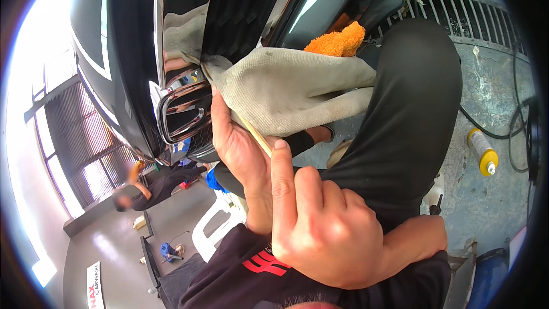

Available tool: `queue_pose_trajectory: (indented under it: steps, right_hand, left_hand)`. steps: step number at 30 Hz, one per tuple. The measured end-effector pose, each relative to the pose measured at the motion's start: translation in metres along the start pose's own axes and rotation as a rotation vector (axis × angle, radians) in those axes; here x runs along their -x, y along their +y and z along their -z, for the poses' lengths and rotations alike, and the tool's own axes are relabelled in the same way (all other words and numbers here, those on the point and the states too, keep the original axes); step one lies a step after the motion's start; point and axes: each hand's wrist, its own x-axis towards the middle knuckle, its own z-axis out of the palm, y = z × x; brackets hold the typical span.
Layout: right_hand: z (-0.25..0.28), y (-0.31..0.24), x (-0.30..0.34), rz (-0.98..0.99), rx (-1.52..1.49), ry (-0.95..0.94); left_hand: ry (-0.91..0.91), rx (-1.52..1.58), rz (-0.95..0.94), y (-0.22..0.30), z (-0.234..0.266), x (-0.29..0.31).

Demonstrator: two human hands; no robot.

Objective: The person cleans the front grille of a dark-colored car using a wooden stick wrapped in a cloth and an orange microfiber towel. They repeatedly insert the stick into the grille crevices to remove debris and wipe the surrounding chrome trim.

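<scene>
The left hand (243,154) is clamping its fingers on a beige cloth (286,86) and thin stick (257,135), slanting far-left toward the chrome emblem (180,115); the nearer right hand (326,229) is index-pressing, grip unclear.

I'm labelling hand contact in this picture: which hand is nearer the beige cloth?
Left. The left hand touches the beige cloth at its lower-left edge; the right hand is below it in the picture, index finger pointing toward it.

Limp grey cloth (291,86), slim pale stick (257,137) aslant at its edge
</scene>
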Motion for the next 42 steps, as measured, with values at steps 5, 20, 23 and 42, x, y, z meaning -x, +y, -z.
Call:
queue_pose_trajectory:
  steps: [5,20,23,42]
  right_hand:
    - [-0.009,0.002,0.004,0.008,0.038,0.031]
    - [-0.015,0.01,0.006,0.022,0.014,-0.019]
    - [-0.003,0.01,0.004,-0.022,-0.045,-0.022]
    - [-0.035,0.025,0.016,0.071,-0.13,0.133]
  left_hand:
    - [-0.091,0.276,0.043,-0.006,-0.009,0.003]
    - [-0.067,0.13,-0.017,-0.006,-0.005,-0.003]
    - [-0.081,0.118,-0.038,-0.008,-0.003,0.002]
    - [0.01,-0.01,-0.082,-0.005,0.013,-0.007]
